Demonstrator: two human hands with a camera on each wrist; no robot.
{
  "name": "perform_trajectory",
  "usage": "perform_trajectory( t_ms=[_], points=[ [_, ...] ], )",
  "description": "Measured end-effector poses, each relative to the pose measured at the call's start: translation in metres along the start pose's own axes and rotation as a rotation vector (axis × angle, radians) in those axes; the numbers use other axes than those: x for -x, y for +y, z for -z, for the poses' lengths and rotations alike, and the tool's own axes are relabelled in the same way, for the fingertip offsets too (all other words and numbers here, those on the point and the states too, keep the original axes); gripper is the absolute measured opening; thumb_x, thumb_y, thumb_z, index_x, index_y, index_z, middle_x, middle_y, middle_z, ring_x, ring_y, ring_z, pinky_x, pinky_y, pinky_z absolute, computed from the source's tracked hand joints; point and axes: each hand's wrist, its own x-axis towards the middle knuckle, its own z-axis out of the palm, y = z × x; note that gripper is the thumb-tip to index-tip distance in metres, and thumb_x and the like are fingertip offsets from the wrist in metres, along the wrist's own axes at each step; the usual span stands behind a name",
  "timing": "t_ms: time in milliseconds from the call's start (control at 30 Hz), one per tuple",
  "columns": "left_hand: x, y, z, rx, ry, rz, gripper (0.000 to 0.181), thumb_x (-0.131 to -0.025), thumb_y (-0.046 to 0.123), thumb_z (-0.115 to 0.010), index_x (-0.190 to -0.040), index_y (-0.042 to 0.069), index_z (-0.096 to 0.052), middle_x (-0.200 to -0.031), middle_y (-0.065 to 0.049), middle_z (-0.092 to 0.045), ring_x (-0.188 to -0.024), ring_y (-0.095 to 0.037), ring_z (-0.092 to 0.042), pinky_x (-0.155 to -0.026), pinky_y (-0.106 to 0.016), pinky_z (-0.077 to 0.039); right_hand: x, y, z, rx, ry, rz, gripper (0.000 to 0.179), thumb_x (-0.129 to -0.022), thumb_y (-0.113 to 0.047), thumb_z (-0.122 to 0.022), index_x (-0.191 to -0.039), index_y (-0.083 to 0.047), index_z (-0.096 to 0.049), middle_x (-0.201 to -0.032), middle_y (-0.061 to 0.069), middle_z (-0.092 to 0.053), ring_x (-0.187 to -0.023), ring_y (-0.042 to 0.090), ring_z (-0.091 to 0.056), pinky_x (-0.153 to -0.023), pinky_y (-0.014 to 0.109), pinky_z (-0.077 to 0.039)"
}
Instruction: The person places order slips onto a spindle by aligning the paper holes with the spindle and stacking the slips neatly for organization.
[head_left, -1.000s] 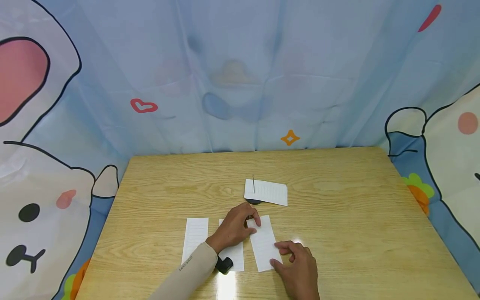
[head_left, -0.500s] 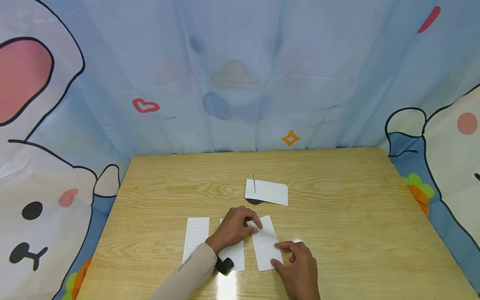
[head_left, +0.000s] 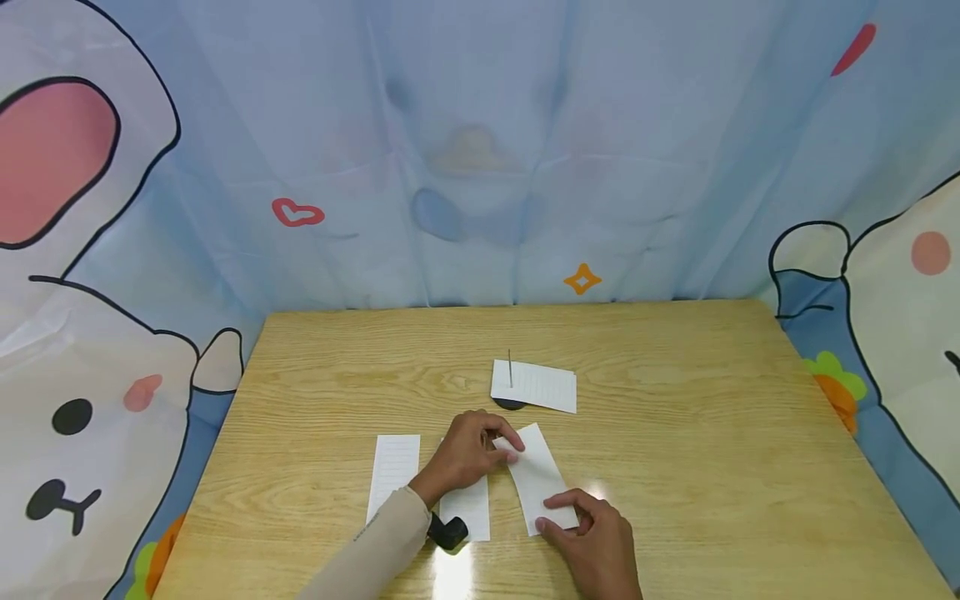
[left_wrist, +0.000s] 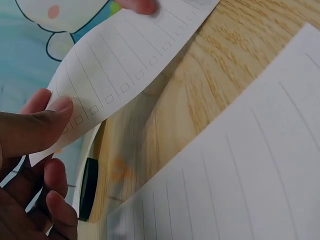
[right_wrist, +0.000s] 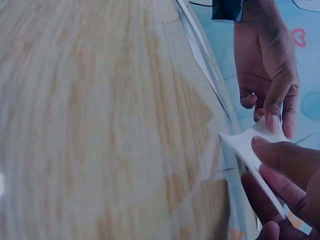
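A lined slip of paper [head_left: 537, 477] with a row of small checkboxes, seen in the left wrist view, is held up between both hands. My left hand [head_left: 472, 450] pinches its far left corner between thumb and fingers. At the near right end, my right hand [head_left: 592, 533] pinches the slip, fingers over it and thumb at its edge. The slip bends slightly and stands clear of the table in the left wrist view. Under my left wrist lies a second lined slip [head_left: 467, 510], partly hidden by the forearm.
Another lined slip [head_left: 394, 471] lies at the left. Farther back, a spike paper holder [head_left: 511, 405] with a dark round base and upright pin carries several slips [head_left: 542, 387] pierced on it. The wooden table [head_left: 675, 400] ends at a printed curtain [head_left: 660, 150].
The right hand now grips the slip's near end with fingers over it, and that end has lifted and swung right. The left hand keeps its pinch with little movement.
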Motion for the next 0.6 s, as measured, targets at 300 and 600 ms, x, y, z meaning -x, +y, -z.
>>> perform_trajectory(
  t_ms=[300, 600],
  points=[
    [0.001, 0.001, 0.007, 0.039, 0.020, 0.030, 0.012, -0.088, 0.012, -0.088, -0.090, 0.023, -0.083, -0.095, 0.003, -0.076, -0.082, -0.014, -0.057, -0.074, -0.022, -0.046, -0.004, -0.001, 0.005, -0.042, -0.009, 0.001, 0.020, -0.079, -0.012, -0.094, -0.091, -0.024, -0.084, -0.059, 0.000, -0.050, -0.052, 0.009, -0.041, -0.048, 0.024, -0.036],
    [0.004, 0.001, 0.014, 0.036, 0.048, 0.025, 0.006, -0.089, 0.018, -0.089, -0.090, 0.020, -0.083, -0.076, 0.002, -0.058, -0.078, -0.020, -0.057, -0.074, -0.022, -0.043, -0.015, 0.003, 0.025, -0.153, 0.079, 0.044, 0.008, -0.089, -0.014, -0.087, -0.095, -0.015, -0.082, -0.086, 0.001, -0.072, -0.072, 0.011, -0.060, -0.067, 0.022, -0.050]
  ],
)
